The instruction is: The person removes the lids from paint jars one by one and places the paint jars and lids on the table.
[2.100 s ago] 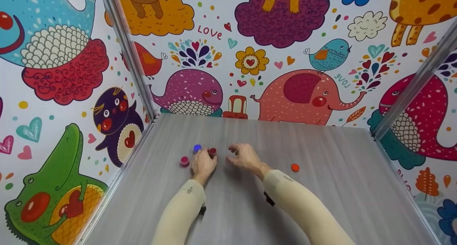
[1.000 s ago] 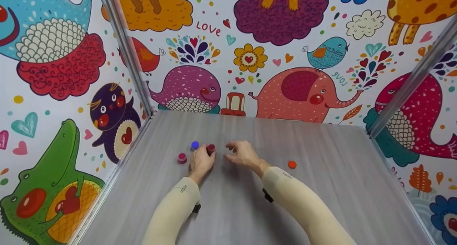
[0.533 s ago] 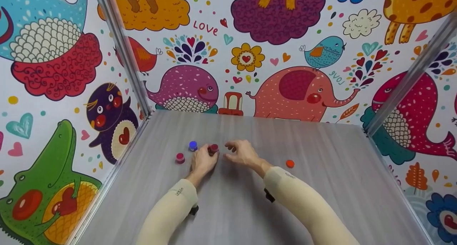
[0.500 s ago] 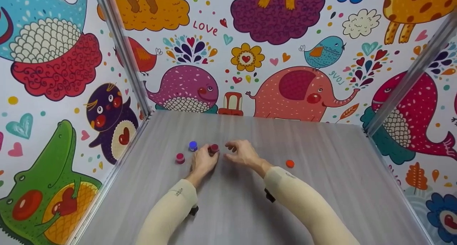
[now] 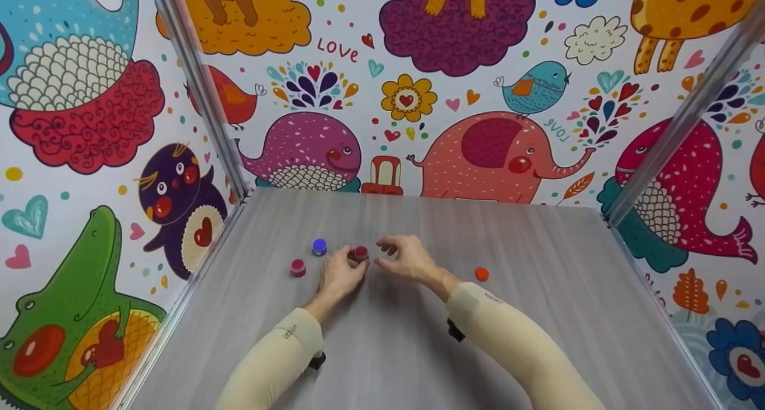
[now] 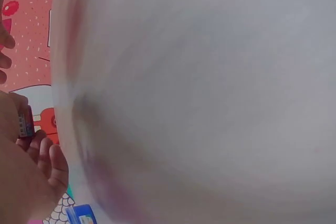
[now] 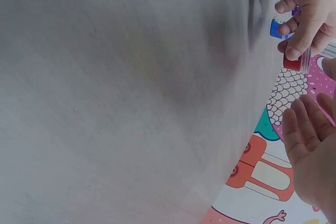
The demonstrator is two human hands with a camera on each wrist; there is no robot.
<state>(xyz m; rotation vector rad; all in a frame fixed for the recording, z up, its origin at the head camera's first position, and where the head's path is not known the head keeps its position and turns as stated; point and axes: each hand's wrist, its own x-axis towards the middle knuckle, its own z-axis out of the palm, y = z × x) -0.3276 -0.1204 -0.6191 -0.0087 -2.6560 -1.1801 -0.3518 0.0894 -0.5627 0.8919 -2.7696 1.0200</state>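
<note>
In the head view my left hand [image 5: 342, 272] grips a small round paint pot [image 5: 360, 253] with a dark red top, pinched between thumb and fingers. The right wrist view shows the thumb on the red part of that pot [image 7: 292, 62] and a clear part beside it. A blue pot [image 5: 320, 247] and a pink pot [image 5: 297, 268] stand on the table left of this hand. My right hand [image 5: 408, 259] faces the held pot with loosely bent fingers, apart from it and holding nothing. To its right is a small orange-topped round thing [image 5: 482, 274].
The grey wood-grain table [image 5: 394, 362] meets printed cartoon walls [image 5: 418, 51] at the back and both sides. Metal posts [image 5: 197, 87] mark the corners. Each sleeved forearm carries a dark wrist device [image 5: 455, 330].
My left hand has moved the dark red pot a little to the right, away from the blue pot and nearer my right hand. The head view has drifted slightly.
</note>
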